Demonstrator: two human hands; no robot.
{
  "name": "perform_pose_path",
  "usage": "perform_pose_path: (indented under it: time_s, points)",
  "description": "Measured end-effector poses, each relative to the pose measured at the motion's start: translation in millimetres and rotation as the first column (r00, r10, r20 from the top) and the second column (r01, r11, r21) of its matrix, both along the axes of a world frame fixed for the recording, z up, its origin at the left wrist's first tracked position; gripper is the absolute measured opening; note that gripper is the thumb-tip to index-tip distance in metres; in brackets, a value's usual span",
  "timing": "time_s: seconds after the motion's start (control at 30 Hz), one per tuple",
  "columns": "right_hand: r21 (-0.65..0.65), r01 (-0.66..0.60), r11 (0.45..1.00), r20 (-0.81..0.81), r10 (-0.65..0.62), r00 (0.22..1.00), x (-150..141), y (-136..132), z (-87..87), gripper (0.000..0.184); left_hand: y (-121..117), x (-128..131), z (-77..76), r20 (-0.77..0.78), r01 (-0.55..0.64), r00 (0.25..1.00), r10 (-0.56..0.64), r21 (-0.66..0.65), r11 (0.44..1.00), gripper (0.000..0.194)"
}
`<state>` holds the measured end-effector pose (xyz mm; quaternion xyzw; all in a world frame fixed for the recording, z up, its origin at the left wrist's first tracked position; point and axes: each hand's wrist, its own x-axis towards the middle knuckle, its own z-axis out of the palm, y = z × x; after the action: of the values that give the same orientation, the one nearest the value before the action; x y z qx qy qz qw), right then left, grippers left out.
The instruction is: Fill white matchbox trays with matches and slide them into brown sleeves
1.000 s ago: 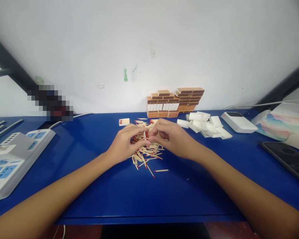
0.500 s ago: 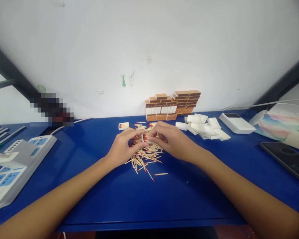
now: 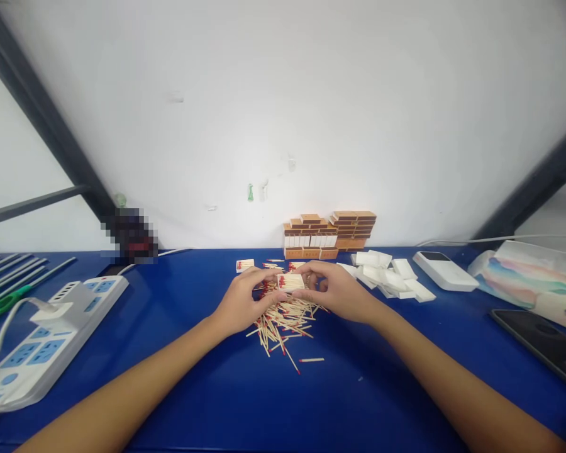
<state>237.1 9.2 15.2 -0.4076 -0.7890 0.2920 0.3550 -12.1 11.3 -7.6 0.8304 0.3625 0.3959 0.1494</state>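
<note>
Between my two hands a small white matchbox tray (image 3: 290, 283) with red-headed matches in it is held just above a heap of loose matches (image 3: 283, 321). My left hand (image 3: 245, 299) pinches its left end between thumb and fingers. On the other end, the thumb and fingers of my right hand (image 3: 337, 290) are closed. Another filled tray (image 3: 244, 265) lies on the blue table behind my left hand. One single match (image 3: 311, 360) lies apart in front of the heap.
Stacked matchboxes (image 3: 311, 253) stand against the wall. Right of them is a pile of white trays (image 3: 382, 275), then a white device (image 3: 444, 270), a tissue pack (image 3: 523, 277) and a phone (image 3: 542, 343). A power strip (image 3: 51, 340) and green-handled tools (image 3: 9, 302) are on the left.
The tray has turned from nearly edge-on to facing me, so its matches now show. The camera has tilted up, and everything sits lower in view.
</note>
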Motion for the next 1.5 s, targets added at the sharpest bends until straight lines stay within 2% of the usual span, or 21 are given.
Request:
perform_pose_path:
  time_s: [0.13, 0.23, 0.33, 0.37, 0.43, 0.53, 0.63, 0.8, 0.93, 1.0, 1.07, 1.13, 1.17, 1.23, 1.3, 1.37, 1.5]
  points:
    - [0.068, 0.138, 0.988, 0.013, -0.139, 0.990, 9, 11, -4.9, 0.036, 13, -13, 1.3, -0.097, -0.047, 0.993, 0.062, 0.153, 0.987, 0.043]
    - [0.185, 0.235, 0.954, 0.021, -0.243, 0.970, 18, 20, -5.2, 0.034, 29, -28, 3.9, -0.168, -0.180, 0.959, 0.228, 0.262, 0.948, 0.037]
    - [0.251, 0.259, 0.933, 0.063, -0.283, 0.957, 34, 30, -2.5, 0.034, 46, -46, 4.2, -0.210, -0.276, 0.917, 0.340, 0.282, 0.919, 0.039]
    - [0.241, 0.262, 0.934, 0.083, -0.289, 0.954, 41, 33, -1.8, 0.037, 51, -50, 3.2, -0.241, -0.278, 0.907, 0.346, 0.276, 0.920, 0.041]
    - [0.135, 0.237, 0.962, 0.166, -0.257, 0.952, 56, 39, -1.3, 0.040, 59, -58, -0.4, -0.320, -0.258, 0.889, 0.327, 0.239, 0.936, 0.044]
    - [0.041, 0.252, 0.967, 0.245, -0.254, 0.936, 75, 47, -2.7, 0.043, 66, -63, -6.2, -0.358, -0.222, 0.892, 0.275, 0.184, 0.958, 0.039]
    - [0.036, 0.264, 0.964, 0.262, -0.264, 0.928, 84, 50, -4.0, 0.044, 68, -64, -7.9, -0.361, -0.207, 0.898, 0.253, 0.161, 0.965, 0.032]
    - [0.055, 0.241, 0.969, 0.335, -0.246, 0.910, 83, 49, -6.7, 0.035, 66, -64, -6.0, -0.380, -0.174, 0.897, 0.224, 0.161, 0.972, 0.031]
    - [0.098, 0.307, 0.947, 0.321, -0.322, 0.891, 84, 48, -5.4, 0.048, 65, -64, -7.3, -0.417, -0.228, 0.863, 0.284, 0.179, 0.957, 0.045]
    - [0.120, 0.348, 0.930, 0.295, -0.368, 0.882, 85, 49, 2.2, 0.044, 65, -64, -7.3, -0.444, -0.229, 0.849, 0.288, 0.182, 0.956, 0.044]
    - [0.150, 0.406, 0.901, 0.267, -0.432, 0.861, 88, 54, 15.1, 0.036, 64, -63, -6.4, -0.464, -0.204, 0.846, 0.264, 0.176, 0.963, 0.036]
    - [0.186, 0.500, 0.846, 0.237, -0.532, 0.813, 90, 64, 30.9, 0.032, 64, -61, -5.0, -0.469, -0.175, 0.849, 0.245, 0.189, 0.966, 0.031]
    - [0.200, 0.555, 0.807, 0.226, -0.589, 0.775, 90, 71, 38.7, 0.031, 63, -60, -4.2, -0.472, -0.165, 0.846, 0.247, 0.210, 0.964, 0.030]
    - [0.230, 0.689, 0.687, 0.203, -0.726, 0.657, 89, 88, 51.4, 0.035, 62, -58, -2.7, -0.488, -0.154, 0.829, 0.273, 0.270, 0.951, 0.030]
    - [0.238, 0.770, 0.592, 0.206, -0.805, 0.556, 85, 102, 58.7, 0.041, 61, -56, -1.1, -0.517, -0.144, 0.801, 0.303, 0.325, 0.935, 0.030]
    - [0.245, 0.801, 0.547, 0.225, -0.835, 0.502, 79, 112, 60.6, 0.045, 60, -55, 0.7, -0.536, -0.138, 0.778, 0.328, 0.364, 0.921, 0.030]
    - [0.278, 0.805, 0.525, 0.238, -0.849, 0.472, 69, 115, 55.9, 0.050, 58, -54, 3.5, -0.527, -0.141, 0.771, 0.357, 0.406, 0.903, 0.029]
